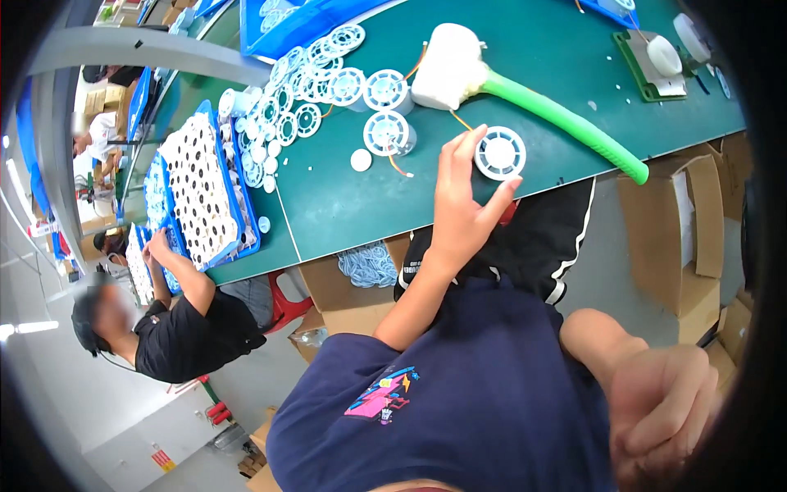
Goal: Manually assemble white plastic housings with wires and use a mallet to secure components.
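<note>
My left hand (463, 205) is at the table's near edge, thumb and fingers closed around the sides of a round white plastic housing (500, 153) with a slotted rim. An orange wire runs off behind this housing. My right hand (668, 402) is raised off the table at the lower right, its fingers curled in; whatever they may hold is hidden. Beyond my left hand lies a mallet with a white head (448, 67) and a green handle (566, 115). Similar pale-blue housings (386, 132) with wires stand to its left, near a small white disc (361, 160).
Loose slotted rings (307, 120) pile up on the green table (328, 205), beside a blue tray (254, 238) with a black-dotted white sheet. A green board fixture (648, 70) stands far right. Cardboard boxes (656, 238) sit below. Another person (188, 320) works at left.
</note>
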`<state>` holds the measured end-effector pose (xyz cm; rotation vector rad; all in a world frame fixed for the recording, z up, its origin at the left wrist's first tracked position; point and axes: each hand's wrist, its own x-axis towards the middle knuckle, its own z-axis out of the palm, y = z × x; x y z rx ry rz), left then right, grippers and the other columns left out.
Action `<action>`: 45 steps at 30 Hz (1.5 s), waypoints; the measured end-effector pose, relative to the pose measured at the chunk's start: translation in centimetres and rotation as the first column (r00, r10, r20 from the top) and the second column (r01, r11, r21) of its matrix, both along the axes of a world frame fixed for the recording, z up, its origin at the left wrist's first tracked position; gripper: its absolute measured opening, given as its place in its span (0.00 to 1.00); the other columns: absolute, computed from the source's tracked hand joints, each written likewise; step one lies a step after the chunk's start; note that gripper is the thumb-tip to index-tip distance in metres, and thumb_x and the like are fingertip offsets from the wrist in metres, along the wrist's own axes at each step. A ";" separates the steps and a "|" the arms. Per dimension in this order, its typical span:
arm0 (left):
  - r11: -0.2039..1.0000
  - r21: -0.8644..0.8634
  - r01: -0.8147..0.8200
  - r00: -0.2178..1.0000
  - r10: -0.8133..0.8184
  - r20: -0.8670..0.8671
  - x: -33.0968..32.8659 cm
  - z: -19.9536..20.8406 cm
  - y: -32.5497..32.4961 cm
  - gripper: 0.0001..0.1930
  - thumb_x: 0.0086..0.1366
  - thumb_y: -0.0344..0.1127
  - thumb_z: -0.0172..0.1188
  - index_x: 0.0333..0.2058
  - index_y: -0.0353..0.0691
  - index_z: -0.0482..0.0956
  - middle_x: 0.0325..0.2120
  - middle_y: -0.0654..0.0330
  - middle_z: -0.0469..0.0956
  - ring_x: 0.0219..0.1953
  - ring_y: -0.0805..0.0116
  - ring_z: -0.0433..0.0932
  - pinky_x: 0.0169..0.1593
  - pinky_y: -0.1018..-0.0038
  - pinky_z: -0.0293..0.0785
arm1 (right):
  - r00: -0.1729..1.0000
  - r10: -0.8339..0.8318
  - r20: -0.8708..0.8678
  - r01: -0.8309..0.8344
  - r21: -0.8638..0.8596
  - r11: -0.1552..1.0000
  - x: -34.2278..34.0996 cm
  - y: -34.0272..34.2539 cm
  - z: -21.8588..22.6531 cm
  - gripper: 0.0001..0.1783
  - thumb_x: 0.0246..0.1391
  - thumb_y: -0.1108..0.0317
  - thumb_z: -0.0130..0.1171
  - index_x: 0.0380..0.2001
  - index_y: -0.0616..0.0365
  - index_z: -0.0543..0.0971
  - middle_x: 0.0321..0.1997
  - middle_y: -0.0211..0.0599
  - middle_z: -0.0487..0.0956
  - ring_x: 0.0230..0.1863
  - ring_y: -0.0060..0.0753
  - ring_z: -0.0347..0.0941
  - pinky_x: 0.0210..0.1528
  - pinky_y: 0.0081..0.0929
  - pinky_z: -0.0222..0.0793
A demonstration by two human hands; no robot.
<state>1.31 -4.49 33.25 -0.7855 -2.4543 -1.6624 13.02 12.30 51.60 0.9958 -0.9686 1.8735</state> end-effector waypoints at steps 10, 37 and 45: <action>0.992 0.045 0.119 0.988 -0.123 0.099 -1.0 1.1 -0.5 0.36 0.61 0.30 0.71 0.67 0.35 0.68 0.60 0.44 0.72 0.62 0.46 0.74 0.65 0.60 0.70 | 0.376 -0.806 0.458 0.131 0.834 0.535 -11.6 3.2 -11.5 0.19 0.64 0.67 0.62 0.56 0.60 0.80 0.53 0.46 0.81 0.52 0.41 0.79 0.54 0.39 0.74; 0.936 0.258 0.238 0.919 -0.303 0.251 -1.8 1.3 -1.0 0.44 0.64 0.33 0.67 0.76 0.41 0.56 0.59 0.49 0.66 0.62 0.53 0.70 0.68 0.62 0.66 | -0.048 -0.774 0.631 -0.321 0.724 0.610 -3.0 4.6 -8.2 0.20 0.79 0.53 0.43 0.49 0.59 0.76 0.19 0.24 0.67 0.15 0.17 0.62 0.17 0.20 0.59; 0.959 0.258 0.121 0.984 -0.150 0.098 -1.7 0.3 -0.7 0.41 0.67 0.31 0.65 0.75 0.39 0.56 0.62 0.49 0.71 0.64 0.50 0.69 0.70 0.58 0.64 | 0.000 -0.804 0.595 -0.404 0.735 0.544 -3.3 5.7 -7.5 0.22 0.79 0.53 0.43 0.51 0.62 0.75 0.24 0.29 0.73 0.18 0.17 0.62 0.19 0.19 0.59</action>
